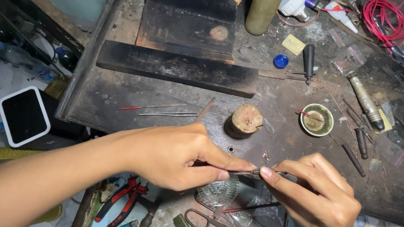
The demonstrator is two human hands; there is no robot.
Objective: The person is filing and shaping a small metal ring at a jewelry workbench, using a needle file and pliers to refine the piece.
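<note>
Both hands' fingers [237, 166] clamp one thin tool [248, 174] — scissors [206, 221] below, wooden stump [245, 120] beyond.

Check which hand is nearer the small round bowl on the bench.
Right. The right hand sits just below the bowl, slightly to its right. The left hand is farther off, below and well to the bowl's left, under the wooden stump.

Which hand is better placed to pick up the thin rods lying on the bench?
Probably the left hand: the thin rods lie just beyond it on its side. The right hand is farther off. Both pinch a slim tool.
</note>
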